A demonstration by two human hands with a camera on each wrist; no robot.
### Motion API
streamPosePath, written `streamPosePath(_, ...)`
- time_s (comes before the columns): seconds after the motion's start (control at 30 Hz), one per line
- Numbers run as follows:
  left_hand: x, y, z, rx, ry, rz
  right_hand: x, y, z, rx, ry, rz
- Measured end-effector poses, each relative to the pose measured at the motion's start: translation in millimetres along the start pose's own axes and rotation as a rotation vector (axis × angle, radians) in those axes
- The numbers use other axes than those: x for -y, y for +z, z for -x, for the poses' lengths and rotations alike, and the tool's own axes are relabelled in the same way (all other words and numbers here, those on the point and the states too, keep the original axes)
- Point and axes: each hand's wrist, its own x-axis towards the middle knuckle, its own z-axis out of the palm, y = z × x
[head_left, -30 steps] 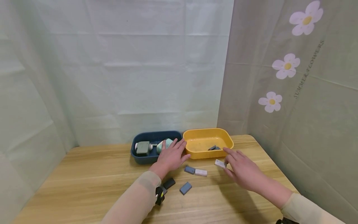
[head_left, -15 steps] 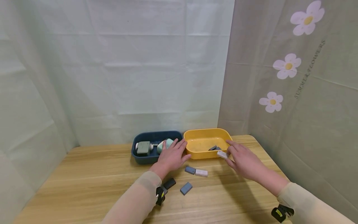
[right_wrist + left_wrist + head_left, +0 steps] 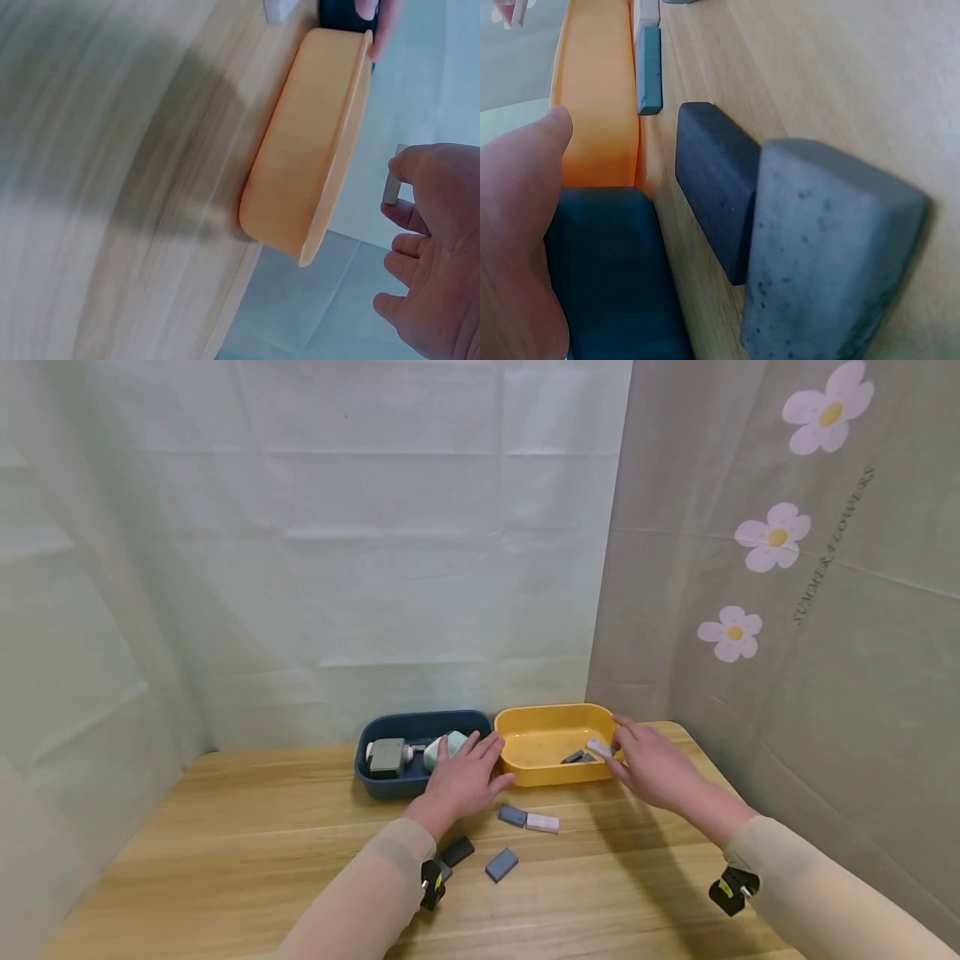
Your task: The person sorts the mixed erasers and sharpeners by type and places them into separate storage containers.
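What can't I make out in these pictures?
Head view: the pale green thing in the blue bin, partly covered by the left hand.
Head view: grey block, partly hidden by the black wrist device.
Right wrist view: what the yellow bin holds, blocked by its wall.
Left wrist view: a far block, cut off at the top edge.

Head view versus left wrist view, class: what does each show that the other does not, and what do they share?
Only the head view: the printed lettering, two small blocks inside the yellow tray, and a dark green item and a paler one in the blue tray.

Only the left wrist view: dark specks on the broad face of the grey block, which is mostly hidden in the head view.

Both: the table, both trays, the black block, the left hand, and the right hand pinching a pale block.
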Motion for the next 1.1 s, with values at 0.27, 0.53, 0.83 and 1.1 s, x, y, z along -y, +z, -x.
streamPosePath(0.27, -6.3, 1.6, 4.3, -0.009, -0.013, -0.005, -10, -1.0, -10, 0.012, -0.021, 0.022)
streamPosePath(0.53, -17.0, 4.8, 11.9, -0.007, -0.039, -0.006, -25, 3.9, -11, 0.01, -0.029, 0.006)
streamPosePath(0.83, -30.6, 9.1, 20.3, -0.021, -0.062, -0.015, -37, 6.6, -12, 0.082, 0.026, 0.001)
streamPosePath(1.1, -43.9, 10.8, 29.0, -0.019, -0.092, -0.024, -47, 12.4, -11, 0.101, 0.04, 0.002)
